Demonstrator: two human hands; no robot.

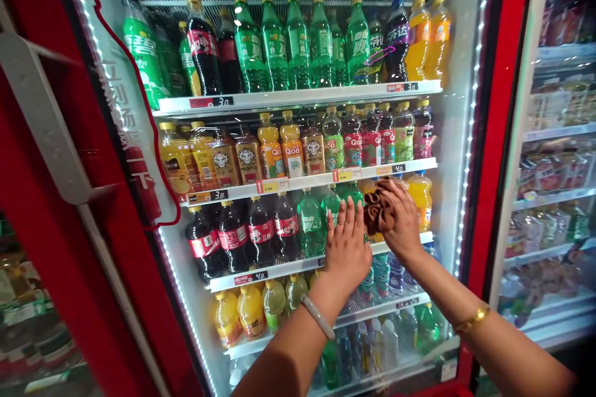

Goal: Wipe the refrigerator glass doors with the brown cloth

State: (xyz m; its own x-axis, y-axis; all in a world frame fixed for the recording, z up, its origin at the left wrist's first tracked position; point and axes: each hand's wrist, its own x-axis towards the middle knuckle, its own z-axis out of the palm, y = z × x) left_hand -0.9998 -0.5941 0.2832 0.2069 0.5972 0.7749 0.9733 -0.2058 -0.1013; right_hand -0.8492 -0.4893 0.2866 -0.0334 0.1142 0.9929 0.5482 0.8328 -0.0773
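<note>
Both hands are raised in front of a glass-doored drinks cooler. My left hand [347, 239] lies flat with its fingers stretched upward and a little apart, holding nothing; a pale bangle circles that wrist. Just to its right, my right hand [401, 217] is wrapped round a bunched brown cloth [378, 208], at the height of the third full row of bottles. A gold bracelet is on the right wrist. Behind the hands stand green bottles [310, 220] and orange bottles [421, 198], partly covered by the fingers and cloth.
White shelves [302, 102] hold rows of cola, green, orange and juice bottles. The cooler's red frame [505, 105] rises at the right, with another stocked cooler beyond it. A long grey door handle [41, 111] juts out at the left. Red outline and lettering mark the glass.
</note>
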